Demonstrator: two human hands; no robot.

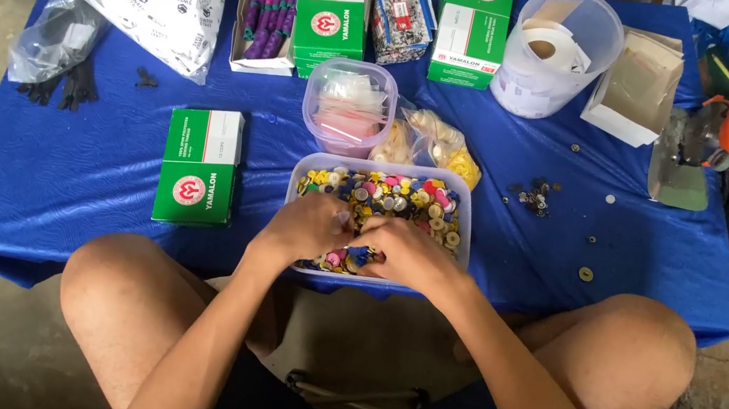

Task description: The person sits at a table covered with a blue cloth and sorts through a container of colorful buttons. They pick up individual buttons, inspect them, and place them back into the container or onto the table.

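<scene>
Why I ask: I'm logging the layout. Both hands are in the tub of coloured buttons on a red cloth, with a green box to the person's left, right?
Not quite: the cloth is blue, not red, as the head view shows. The rest holds: the left hand and right hand are in the tub of coloured buttons, with a green box to the left.

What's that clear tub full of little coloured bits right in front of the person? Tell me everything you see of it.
The clear rectangular plastic tub sits upright and lidless on the blue cloth, at the near edge between the person's knees. It is filled with small round pieces in yellow, pink, blue and silver. The left hand and right hand both rest inside it among the pieces, nearly touching each other.
</scene>
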